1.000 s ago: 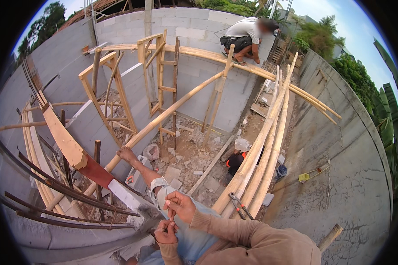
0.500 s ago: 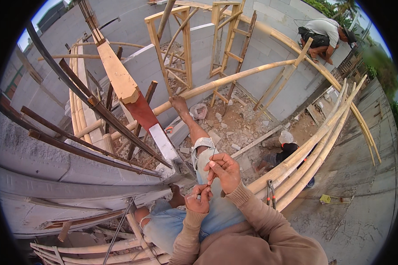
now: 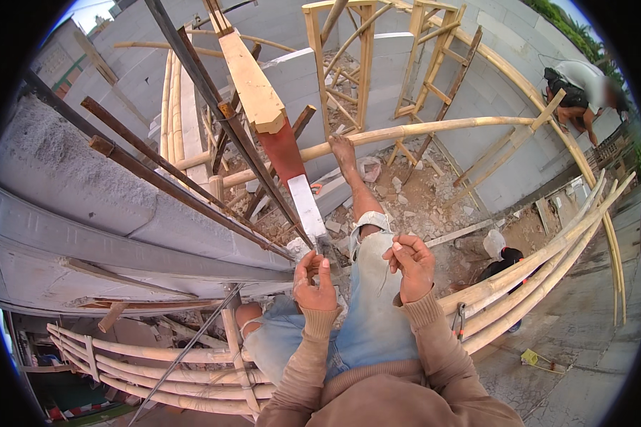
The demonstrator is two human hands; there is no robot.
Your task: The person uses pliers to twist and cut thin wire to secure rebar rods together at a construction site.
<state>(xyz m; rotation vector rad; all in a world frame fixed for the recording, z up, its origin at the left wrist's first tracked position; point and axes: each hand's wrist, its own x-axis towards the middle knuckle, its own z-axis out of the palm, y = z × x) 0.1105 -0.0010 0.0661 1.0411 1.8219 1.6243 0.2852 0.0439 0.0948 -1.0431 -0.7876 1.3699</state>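
My right hand [image 3: 412, 269] is closed in a pinch above my right thigh, with a thin wire [image 3: 385, 279] hanging from its fingertips. To its left, my left hand [image 3: 315, 285] is raised with its thumb apart from the curled fingers; nothing shows in it. Just beyond the left hand, dark steel bars [image 3: 281, 206] run down to the grey block wall [image 3: 149, 245]. Pincers with red handles [image 3: 459, 322] hang at the bamboo poles on my right. My bare foot [image 3: 343, 155] rests on a horizontal bamboo pole [image 3: 406, 131].
Rubble [image 3: 406, 188] covers the ground far below. Bamboo poles [image 3: 520, 274] bundle at my right, and more bamboo rails [image 3: 171, 373] lie lower left. A wooden frame [image 3: 335, 71] stands ahead. One person [image 3: 584, 85] crouches at far right; another [image 3: 502, 263] is below, partly hidden.
My hands have drawn apart: the left toward the steel bars, the right to the right with the wire. The view has swung left, so the surroundings sit farther right.
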